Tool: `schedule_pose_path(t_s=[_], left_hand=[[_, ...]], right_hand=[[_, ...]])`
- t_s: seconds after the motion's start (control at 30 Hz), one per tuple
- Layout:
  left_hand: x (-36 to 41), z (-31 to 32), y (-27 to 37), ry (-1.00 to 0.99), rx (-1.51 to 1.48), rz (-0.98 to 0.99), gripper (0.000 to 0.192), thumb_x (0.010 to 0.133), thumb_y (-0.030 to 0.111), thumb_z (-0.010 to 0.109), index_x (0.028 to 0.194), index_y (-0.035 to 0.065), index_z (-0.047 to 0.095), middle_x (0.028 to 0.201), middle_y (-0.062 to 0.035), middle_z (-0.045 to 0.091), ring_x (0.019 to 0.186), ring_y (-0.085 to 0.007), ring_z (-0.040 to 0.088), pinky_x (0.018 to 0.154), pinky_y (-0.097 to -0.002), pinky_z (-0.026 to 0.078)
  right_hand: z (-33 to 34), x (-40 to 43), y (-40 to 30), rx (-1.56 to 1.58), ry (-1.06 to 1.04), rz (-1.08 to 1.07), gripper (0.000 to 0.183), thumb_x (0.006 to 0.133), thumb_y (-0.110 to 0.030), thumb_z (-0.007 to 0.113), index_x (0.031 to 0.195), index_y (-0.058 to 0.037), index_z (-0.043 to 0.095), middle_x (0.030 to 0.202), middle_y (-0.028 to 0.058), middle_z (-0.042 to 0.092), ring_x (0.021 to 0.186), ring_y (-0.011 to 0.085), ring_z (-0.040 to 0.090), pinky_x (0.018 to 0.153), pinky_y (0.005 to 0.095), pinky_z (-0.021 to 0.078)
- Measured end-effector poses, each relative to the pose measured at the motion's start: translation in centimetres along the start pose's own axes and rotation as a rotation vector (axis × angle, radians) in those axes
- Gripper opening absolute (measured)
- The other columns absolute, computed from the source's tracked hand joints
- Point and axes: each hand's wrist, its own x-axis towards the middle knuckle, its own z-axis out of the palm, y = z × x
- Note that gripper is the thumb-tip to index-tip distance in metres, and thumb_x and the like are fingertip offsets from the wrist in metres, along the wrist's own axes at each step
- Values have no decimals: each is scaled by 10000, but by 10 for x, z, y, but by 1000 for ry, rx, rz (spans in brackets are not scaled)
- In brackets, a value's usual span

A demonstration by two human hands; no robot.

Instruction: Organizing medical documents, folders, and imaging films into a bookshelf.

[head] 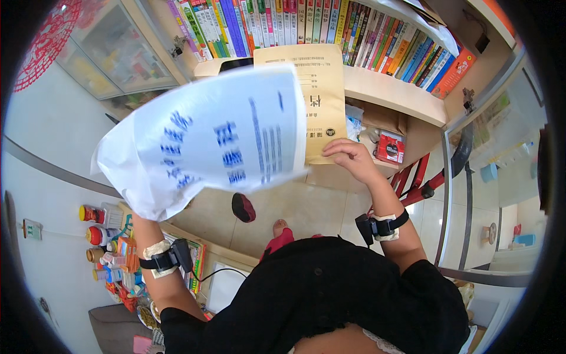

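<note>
A large white plastic bag with blue printing is held up in front of me, blurred along its lower edge. My left forearm runs up to its lower left corner, and the bag covers my left hand. Partly behind the bag is a brown kraft-paper document envelope, with printing and a round emblem. It reaches from the bookshelf ledge out over the lower compartment. My right hand is at the envelope's lower right corner, fingers bent over the paper; whether they pinch it is unclear.
Books line the shelf ahead, above a pale wooden ledge. Below right, an open compartment holds a red box. Glass cabinet doors stand at either side. Jars and packages crowd a surface at left. A dark shoe lies on the tiles.
</note>
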Motion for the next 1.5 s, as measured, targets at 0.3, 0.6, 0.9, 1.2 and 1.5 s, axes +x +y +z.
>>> schedule_pose_path(t_s=[0.3,0.6,0.9,1.2,1.5], left_hand=[[36,84,-70,-18,-699,-63,453,785,216,540,1186,25,453,1073,-99,565,980,-240,538,858,-348,430],[57,74,-129,-50,1097,371,364,797,171,525,1135,39,491,1000,-85,572,906,-241,549,761,-369,454],[49,55,-136,45,406,-153,336,805,164,528,1117,42,502,970,-74,582,846,-214,562,703,-340,464],[50,20,-129,381,-42,-369,308,814,156,531,1100,45,514,939,-64,592,786,-187,576,645,-312,474],[10,-33,-93,280,157,-211,149,873,66,484,996,44,564,870,-10,625,675,-68,575,556,-193,443]], right_hand=[[25,8,3,286,363,171,318,918,-244,438,1006,32,568,895,67,611,853,120,557,802,252,408],[25,10,30,368,721,410,412,916,-339,430,959,44,577,866,27,573,754,91,467,710,237,372],[17,15,32,449,804,421,367,896,-277,476,999,63,572,886,57,606,785,111,534,719,237,405],[15,19,49,371,838,452,303,875,-199,508,1021,59,572,851,74,624,742,110,563,665,234,431],[-7,4,82,248,919,446,298,915,-167,422,1091,54,514,949,76,597,798,120,548,725,238,419]])
